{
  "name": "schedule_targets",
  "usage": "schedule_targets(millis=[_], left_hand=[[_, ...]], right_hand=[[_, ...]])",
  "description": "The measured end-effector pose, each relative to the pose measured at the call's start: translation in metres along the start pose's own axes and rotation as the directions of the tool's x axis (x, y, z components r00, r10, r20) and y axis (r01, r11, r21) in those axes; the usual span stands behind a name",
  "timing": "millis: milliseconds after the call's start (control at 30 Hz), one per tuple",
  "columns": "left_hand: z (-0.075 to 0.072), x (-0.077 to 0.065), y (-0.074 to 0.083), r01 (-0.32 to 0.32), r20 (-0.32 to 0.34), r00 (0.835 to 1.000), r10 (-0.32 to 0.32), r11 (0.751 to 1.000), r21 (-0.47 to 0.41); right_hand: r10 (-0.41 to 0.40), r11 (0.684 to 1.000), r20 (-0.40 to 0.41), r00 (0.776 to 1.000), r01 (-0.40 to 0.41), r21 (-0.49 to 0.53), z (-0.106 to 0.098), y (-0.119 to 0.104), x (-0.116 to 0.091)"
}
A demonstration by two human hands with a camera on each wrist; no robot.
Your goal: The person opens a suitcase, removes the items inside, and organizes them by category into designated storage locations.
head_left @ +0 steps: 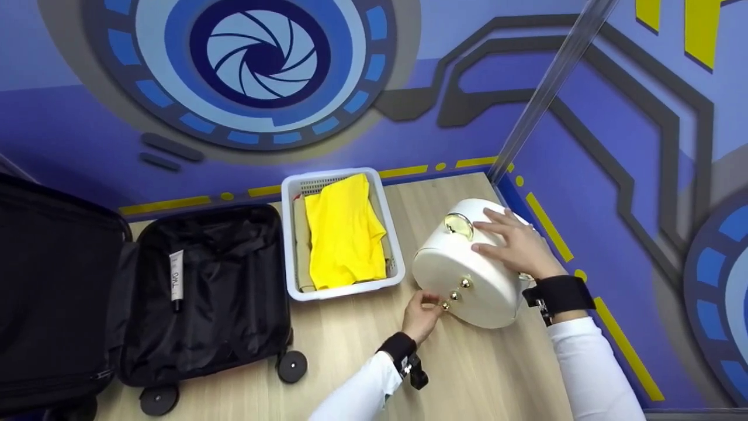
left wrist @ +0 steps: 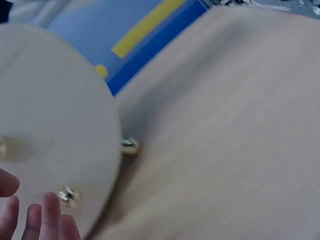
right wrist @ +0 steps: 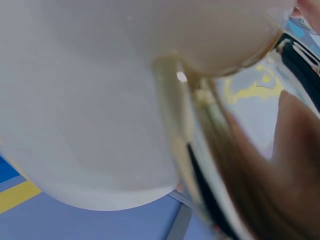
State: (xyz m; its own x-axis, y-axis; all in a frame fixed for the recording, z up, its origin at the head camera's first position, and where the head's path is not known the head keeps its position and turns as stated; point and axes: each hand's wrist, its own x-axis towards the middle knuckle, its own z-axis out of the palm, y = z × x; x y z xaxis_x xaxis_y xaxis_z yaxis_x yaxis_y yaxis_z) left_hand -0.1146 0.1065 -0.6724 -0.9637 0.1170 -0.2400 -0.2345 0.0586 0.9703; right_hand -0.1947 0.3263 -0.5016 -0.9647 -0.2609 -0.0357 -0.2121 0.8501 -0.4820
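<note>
A white drum-shaped case [head_left: 444, 251] with gold ball feet on its flat base is tipped over on the right side of the table. My right hand [head_left: 517, 242] rests on its curved side, fingers spread beside a round gold fitting [head_left: 459, 226]. In the right wrist view, a shiny gold bar [right wrist: 187, 135] stands out from the white surface close to the lens. My left hand [head_left: 422, 316] is low at the base edge, fingertips near a gold foot [head_left: 446, 305]. The left wrist view shows its loosely bent fingers [left wrist: 50, 220] beside a gold foot [left wrist: 68, 196].
A white basket [head_left: 333, 294] left of the case holds a folded yellow cloth [head_left: 345, 234] over other folded fabric. Further left lies an open black suitcase [head_left: 228, 327] with a white tube [head_left: 176, 278] inside. Painted walls [head_left: 409, 140] border the wooden table [head_left: 350, 351] behind and at right.
</note>
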Motion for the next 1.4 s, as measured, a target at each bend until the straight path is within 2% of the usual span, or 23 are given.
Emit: schedule_targets(millis=[100, 200, 367, 467, 600, 1067, 1267, 1400], left_hand=[[0.001, 0.008, -0.013, 0.035, -0.046, 0.998, -0.032, 0.997, 0.065], [0.001, 0.012, -0.019, 0.07, -0.065, 0.996, -0.064, 0.993, 0.091], [0.005, 0.014, -0.017, 0.129, -0.01, 0.992, -0.129, 0.991, 0.02], [0.008, 0.014, -0.013, 0.149, -0.005, 0.989, -0.149, 0.989, -0.004], [0.011, 0.015, -0.011, 0.141, -0.019, 0.99, -0.141, 0.99, 0.027], [0.016, 0.018, -0.018, 0.093, -0.045, 0.995, -0.088, 0.985, 0.144], [0.017, 0.017, -0.018, 0.058, -0.045, 0.998, -0.051, 0.983, 0.173], [0.019, 0.016, -0.019, 0.056, -0.033, 0.998, -0.051, 0.98, 0.189]], right_hand=[[-0.001, 1.0, -0.002, 1.0, 0.001, 0.003, 0.001, -0.001, 0.001], [-0.004, 1.0, 0.005, 1.0, 0.004, 0.006, 0.003, -0.003, 0.002], [-0.01, 1.0, -0.001, 1.0, 0.01, 0.005, 0.004, -0.005, 0.004], [-0.011, 1.0, -0.002, 1.0, 0.011, 0.004, 0.003, -0.005, 0.004], [-0.009, 1.0, 0.003, 1.0, 0.009, -0.001, 0.003, -0.004, 0.003], [0.005, 1.0, 0.002, 1.0, -0.005, 0.002, 0.001, -0.003, 0.0], [0.013, 1.0, 0.001, 1.0, -0.013, 0.006, 0.0, -0.002, -0.001], [0.017, 1.0, -0.004, 1.0, -0.017, 0.001, -0.002, -0.001, -0.002]])
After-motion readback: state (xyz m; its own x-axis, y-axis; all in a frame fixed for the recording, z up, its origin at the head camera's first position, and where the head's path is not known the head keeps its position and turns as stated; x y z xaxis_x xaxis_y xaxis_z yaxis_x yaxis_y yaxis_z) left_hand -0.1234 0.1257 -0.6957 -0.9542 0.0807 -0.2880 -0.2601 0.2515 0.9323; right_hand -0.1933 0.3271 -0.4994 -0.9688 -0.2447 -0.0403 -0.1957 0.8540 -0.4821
